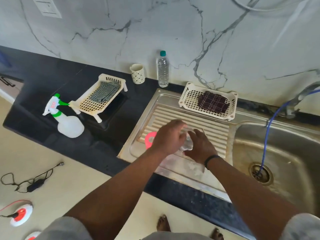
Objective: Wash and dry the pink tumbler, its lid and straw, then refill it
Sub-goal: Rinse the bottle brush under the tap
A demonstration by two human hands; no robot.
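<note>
While both your hands close in over the ribbed drainboard (190,122), the clear piece between them (187,143) is the thing to mind. It looks like a see-through, glassy part of the tumbler set, blurred, so I can't say whether it's the cup body or the lid. It sits low over the draining ribs, right in the gap between your palms. Judging by the look, it's light, stiff plastic, and likely wet, so slippery: take it round the sides, not by an edge, and don't squeeze hard.

Your left hand (168,135) comes over from the left with fingers curved down across the top of the clear piece. Your right hand (201,146) cups it from the other side, fingers spread and bent, a dark band on the wrist. Whether either hand truly has it clamped, I cannot tell; the blur hides the contact.

Just behind your left knuckles a pink ring-shaped piece (150,138) lies on the drainboard, part hidden by that hand, probably the pink lid or collar.

Beyond your fingertips sits a white basket (188,99) with a dark checked cloth (213,103), handy for drying. Off past your right wrist the sink basin (285,149) drops away. Further back stands a water bottle (163,70) for the refill.
</note>
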